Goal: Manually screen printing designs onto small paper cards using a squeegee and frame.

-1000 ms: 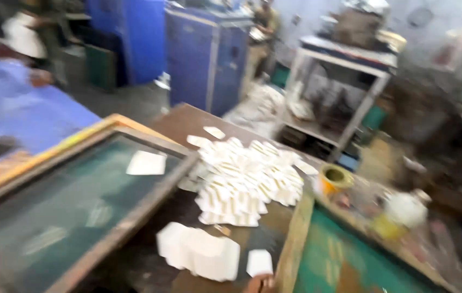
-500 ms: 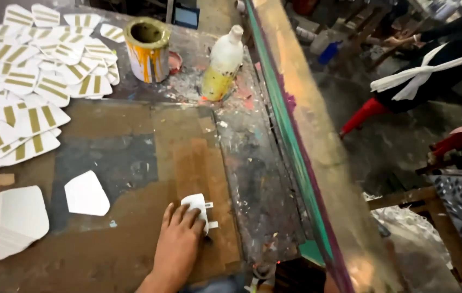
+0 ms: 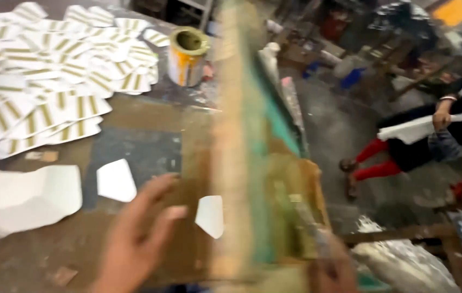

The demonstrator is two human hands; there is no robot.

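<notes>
The left hand (image 3: pixel 138 239) is seen low in the view, blurred, with the fingers spread wide and nothing held in it. It is stretched over the brown tabletop (image 3: pixel 149 116), between two blank white cards: one card (image 3: pixel 116 180) lies just to its left, and the other card (image 3: pixel 211 215) lies just to its right, beside the wooden frame (image 3: pixel 231 141). The frame is blurred and runs up through the middle of the view. The right hand (image 3: pixel 331 266) is placed at the lower end of the frame; whether it is closed cannot be told. A stack of white sheets (image 3: pixel 22 198) lies at the left. Printed cards with gold stripes (image 3: pixel 52 81) are spread at the far left, and a paint tin (image 3: pixel 187 57) stands near them.
</notes>
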